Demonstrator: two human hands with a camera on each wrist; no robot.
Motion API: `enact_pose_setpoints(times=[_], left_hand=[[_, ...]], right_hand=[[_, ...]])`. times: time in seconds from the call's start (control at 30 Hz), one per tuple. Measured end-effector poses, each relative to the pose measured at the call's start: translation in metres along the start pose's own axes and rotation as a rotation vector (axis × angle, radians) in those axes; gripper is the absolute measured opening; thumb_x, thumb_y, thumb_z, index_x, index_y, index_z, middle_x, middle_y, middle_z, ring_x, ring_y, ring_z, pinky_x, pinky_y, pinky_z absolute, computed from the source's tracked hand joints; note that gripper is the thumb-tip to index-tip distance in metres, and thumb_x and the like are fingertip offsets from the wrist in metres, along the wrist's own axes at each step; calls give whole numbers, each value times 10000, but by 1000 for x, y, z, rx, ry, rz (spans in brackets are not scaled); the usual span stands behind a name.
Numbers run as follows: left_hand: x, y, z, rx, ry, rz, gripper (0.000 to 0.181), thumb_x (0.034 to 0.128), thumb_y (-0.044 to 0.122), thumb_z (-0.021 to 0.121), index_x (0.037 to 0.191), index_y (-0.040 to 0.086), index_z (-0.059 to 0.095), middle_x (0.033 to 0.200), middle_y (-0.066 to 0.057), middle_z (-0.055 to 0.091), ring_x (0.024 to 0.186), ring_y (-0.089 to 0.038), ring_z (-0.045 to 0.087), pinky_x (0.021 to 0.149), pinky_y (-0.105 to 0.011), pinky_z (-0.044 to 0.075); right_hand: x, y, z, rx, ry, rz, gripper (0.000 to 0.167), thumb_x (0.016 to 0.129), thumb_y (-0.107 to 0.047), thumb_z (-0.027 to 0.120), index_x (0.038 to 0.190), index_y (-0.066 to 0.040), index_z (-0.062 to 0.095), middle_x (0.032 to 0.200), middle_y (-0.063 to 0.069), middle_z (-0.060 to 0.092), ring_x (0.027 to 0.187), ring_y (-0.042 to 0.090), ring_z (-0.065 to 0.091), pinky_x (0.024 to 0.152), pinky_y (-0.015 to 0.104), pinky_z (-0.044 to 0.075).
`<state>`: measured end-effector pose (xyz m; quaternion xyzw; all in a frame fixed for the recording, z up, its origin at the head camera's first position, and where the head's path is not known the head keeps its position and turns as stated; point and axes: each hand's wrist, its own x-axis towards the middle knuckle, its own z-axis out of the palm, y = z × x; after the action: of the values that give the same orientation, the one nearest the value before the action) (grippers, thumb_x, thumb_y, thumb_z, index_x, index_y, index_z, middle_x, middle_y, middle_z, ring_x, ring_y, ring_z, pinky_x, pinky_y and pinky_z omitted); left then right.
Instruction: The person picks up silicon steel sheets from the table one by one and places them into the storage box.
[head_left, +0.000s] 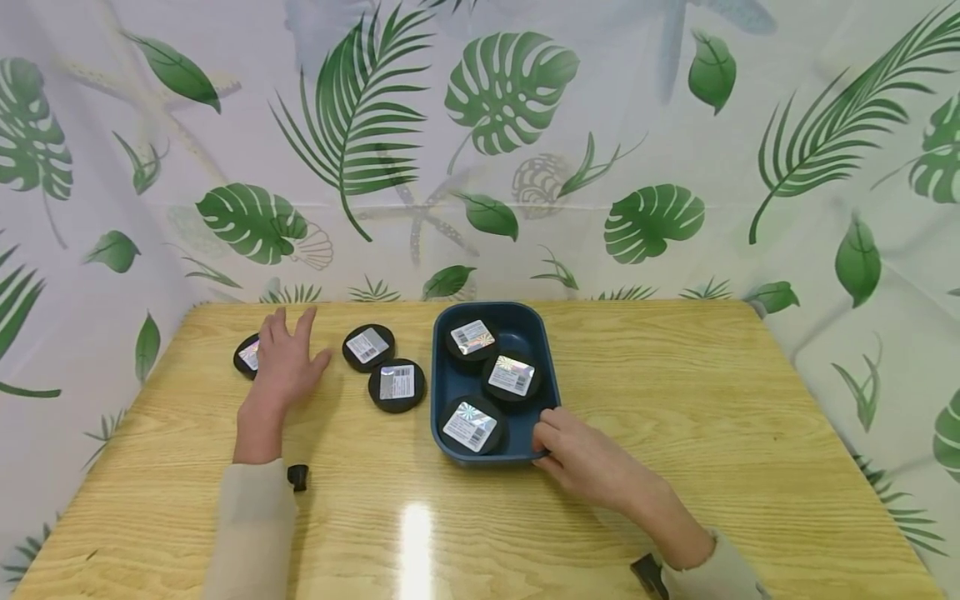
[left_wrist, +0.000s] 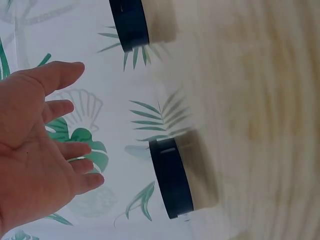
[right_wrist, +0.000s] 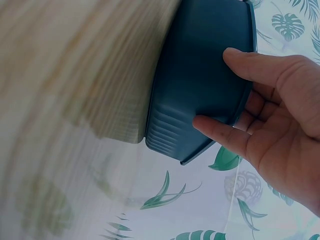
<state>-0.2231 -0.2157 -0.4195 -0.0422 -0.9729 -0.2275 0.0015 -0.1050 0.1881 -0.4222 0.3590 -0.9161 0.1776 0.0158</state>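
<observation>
My left hand (head_left: 288,362) hovers by a black round container (head_left: 245,357) with a white label, partly covering it in the head view. In the left wrist view the left hand (left_wrist: 42,135) has spread fingers and holds nothing; a black container (left_wrist: 171,177) stands apart from it. My right hand (head_left: 581,454) grips the near right corner of a dark blue plastic bin (head_left: 495,459). From the right wrist, its thumb and a finger press the outer wall of the bin (right_wrist: 200,75), the other fingers over the rim. Inside lie three labelled black containers (head_left: 512,377).
Two more black containers, one farther back (head_left: 367,346) and one nearer (head_left: 397,385), lie between the left hand and the bin. The wooden table (head_left: 675,400) meets a leaf-printed cloth (head_left: 525,250) at its back and sides.
</observation>
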Motion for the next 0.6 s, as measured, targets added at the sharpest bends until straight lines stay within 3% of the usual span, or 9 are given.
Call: enact_pose_setpoints(times=[0.33,0.6], left_hand=[[0,-19,-6,28,-105,-90,773,986,256,543,1573,21,97,1526,-434,-106,1394,-640,-100,1080,-758,61],[3,-31,-9,-30,-220,-161,838,992,308,534,1584,49,1,1507,-444,-170,1354,-669,-173,1053,-783,19]], right_hand=[[-1,0,1,-11,6,-17,231,831,-46,782,831,-130,567,830,-59,458,771,100,434,680,249,448],[-1,-1,-1,-8,2,-12,228,837,-46,776,832,-132,565,833,-59,455,771,93,431,681,250,446]])
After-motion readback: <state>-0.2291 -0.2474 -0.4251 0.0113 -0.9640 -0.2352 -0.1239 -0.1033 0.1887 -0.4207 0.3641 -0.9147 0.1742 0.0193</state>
